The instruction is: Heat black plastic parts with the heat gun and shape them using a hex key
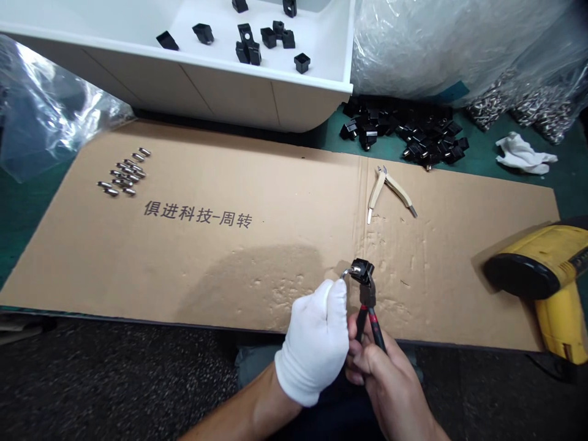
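Note:
My left hand [316,340], in a white glove, is closed on a thin bent metal tool [345,273], most of it hidden in the fist. The tool's tip meets a small metal piece on a black plastic part [362,269]. Bare and closed round the dark handles of a pair of pliers [369,300], my right hand [379,367] is just to the right of the glove. The jaws of the pliers touch the black part from below. Both hands are at the front edge of the cardboard sheet [285,202].
Beige-handled cutters [389,187] lie on the cardboard, small metal pins [126,171] at its left. Behind are a white bin [220,86] with black parts, a black parts pile [413,131], plastic bags [450,49] and a white glove [525,153]. A yellow heat gun [546,260] is right.

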Demonstrator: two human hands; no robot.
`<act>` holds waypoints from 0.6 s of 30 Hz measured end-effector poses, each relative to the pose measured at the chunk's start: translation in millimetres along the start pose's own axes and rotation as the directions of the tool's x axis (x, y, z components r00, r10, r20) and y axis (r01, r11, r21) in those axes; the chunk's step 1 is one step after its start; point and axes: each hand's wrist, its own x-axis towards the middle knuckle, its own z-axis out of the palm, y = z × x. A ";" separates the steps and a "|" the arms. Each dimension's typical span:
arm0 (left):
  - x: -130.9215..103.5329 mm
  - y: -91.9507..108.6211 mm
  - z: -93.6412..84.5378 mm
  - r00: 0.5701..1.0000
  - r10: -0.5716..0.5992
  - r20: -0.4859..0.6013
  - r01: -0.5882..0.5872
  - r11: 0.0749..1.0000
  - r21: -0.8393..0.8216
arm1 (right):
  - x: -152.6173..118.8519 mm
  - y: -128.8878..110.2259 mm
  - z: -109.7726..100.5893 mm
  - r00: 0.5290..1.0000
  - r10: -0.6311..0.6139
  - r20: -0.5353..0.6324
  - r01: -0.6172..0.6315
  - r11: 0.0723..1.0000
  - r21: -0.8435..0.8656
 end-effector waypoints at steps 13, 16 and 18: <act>-4.7 2.4 2.4 0.998 -0.064 -0.007 0.062 0.987 -0.147 | -0.8 15.6 6.0 0.997 -0.033 0.065 0.024 0.990 0.137; -5.8 1.0 2.7 0.998 -0.061 -0.015 0.058 0.985 -0.163 | -1.0 20.3 7.7 0.996 -0.051 0.078 0.040 0.989 0.146; -6.4 -0.3 2.6 0.998 -0.055 -0.010 0.053 0.984 -0.169 | -1.0 20.9 6.2 0.996 -0.058 0.071 0.048 0.990 0.134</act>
